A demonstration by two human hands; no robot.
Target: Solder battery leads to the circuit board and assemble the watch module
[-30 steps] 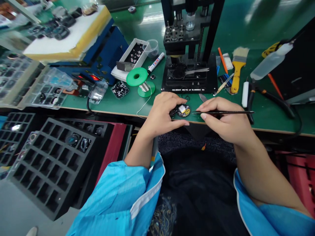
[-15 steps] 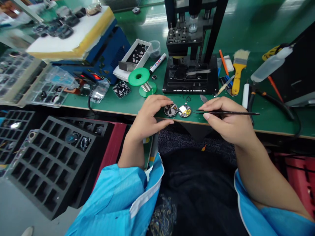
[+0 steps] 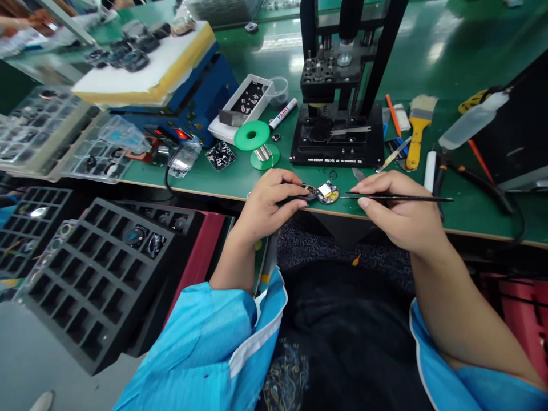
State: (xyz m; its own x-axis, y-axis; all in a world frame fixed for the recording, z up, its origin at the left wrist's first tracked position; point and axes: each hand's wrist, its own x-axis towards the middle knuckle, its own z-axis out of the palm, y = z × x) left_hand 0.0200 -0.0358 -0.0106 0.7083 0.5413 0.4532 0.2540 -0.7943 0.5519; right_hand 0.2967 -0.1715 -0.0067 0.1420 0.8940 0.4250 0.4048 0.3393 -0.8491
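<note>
My left hand (image 3: pixel 272 202) is closed, thumb and fingers pinching the rim of a small round watch case (image 3: pixel 312 193) that is tipped up at the bench's front edge. Right beside it lies a round circuit module (image 3: pixel 329 193) with a white block and yellow parts; whether the two are joined I cannot tell. Dark thin tweezers (image 3: pixel 419 198) lie level in my right hand (image 3: pixel 396 208), gripped between thumb and fingers. Their tip points left and stops just short of the module.
Behind the hands stand a black press (image 3: pixel 338 137) and a green solder spool (image 3: pixel 252 136). A brush (image 3: pixel 417 137), pliers (image 3: pixel 479 177) and a bottle (image 3: pixel 475 120) lie to the right. Below left is a foam tray (image 3: pixel 92 274); a blue heater box (image 3: pixel 197 97) sits at the back left.
My left hand has closed from an open curl onto the watch case, whose near-flat face is now tilted up. The tweezers remain close to the module. The whole view has shifted slightly.
</note>
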